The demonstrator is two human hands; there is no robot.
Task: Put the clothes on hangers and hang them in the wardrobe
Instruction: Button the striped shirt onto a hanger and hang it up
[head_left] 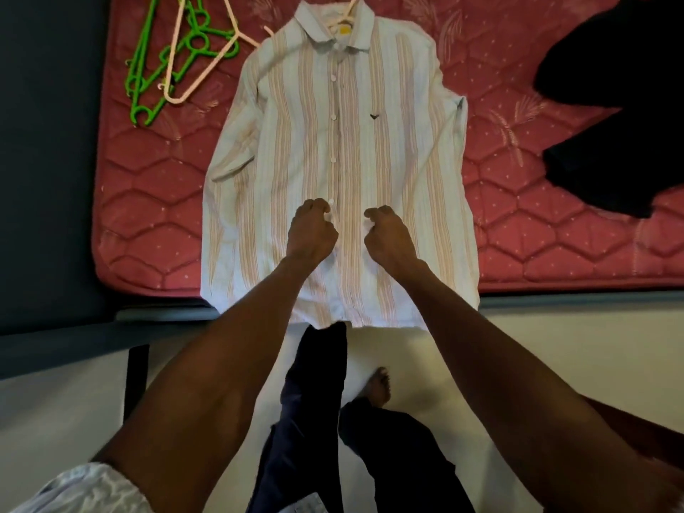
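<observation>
Both hands (311, 231) (388, 235) pinching shirt (281, 161) placket, mattress (155, 201)

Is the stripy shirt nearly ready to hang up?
Partly. A pink hanger already sits in the collar of the shirt. The left hand and right hand are pinching its front by the buttons. Still left: hanging it up, then the dark clothes and spare hangers.

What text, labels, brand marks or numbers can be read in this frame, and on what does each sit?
No text is readable in this frame.
Yellow tag inside the collar of the striped shirt: any print is too small to read.
Small dark emblem on the shirt's chest: a shape, no letters legible.
Green hangers, pink hanger and mattress: no markings visible.
</observation>
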